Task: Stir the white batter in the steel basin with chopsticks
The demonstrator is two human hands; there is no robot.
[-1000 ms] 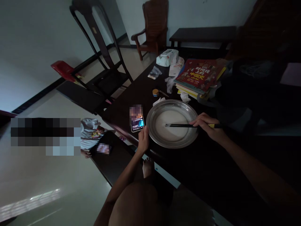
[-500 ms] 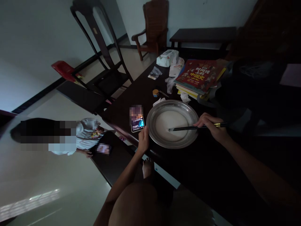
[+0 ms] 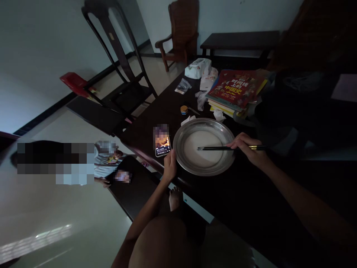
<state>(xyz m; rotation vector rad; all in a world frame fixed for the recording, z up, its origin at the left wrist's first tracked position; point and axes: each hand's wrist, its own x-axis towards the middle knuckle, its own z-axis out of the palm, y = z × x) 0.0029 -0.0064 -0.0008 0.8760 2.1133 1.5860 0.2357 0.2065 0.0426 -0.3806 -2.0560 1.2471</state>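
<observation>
A round metal basin [image 3: 189, 168] stands on the dark table, with white liquid [image 3: 201, 143] in its bottom. My left hand [image 3: 170, 165] holds the basin's near-left rim; some of its fingers are hidden. From the right, my right hand [image 3: 247, 146] grips black chopsticks [image 3: 216, 148] with a gold band near their rear end. They lie nearly level across the basin, their tips over the middle of the liquid. Whether the tips dip into it I cannot tell. A lit phone [image 3: 162, 143] lies just left of the basin, close to my left hand.
Behind the basin are crumpled tissue [image 3: 219, 115], a small round jar [image 3: 184, 109], plastic bags [image 3: 208, 79] and a stack of books [image 3: 237, 89]. Another person [image 3: 104, 160] is at the left by a low dark bench [image 3: 131, 190]. A tall dark chair [image 3: 119, 63] stands beyond the table's left edge.
The chopstick tips have shifted slightly left and up over the liquid, my right hand moving with them. My left hand stays at the rim. The phone's picture has changed.
</observation>
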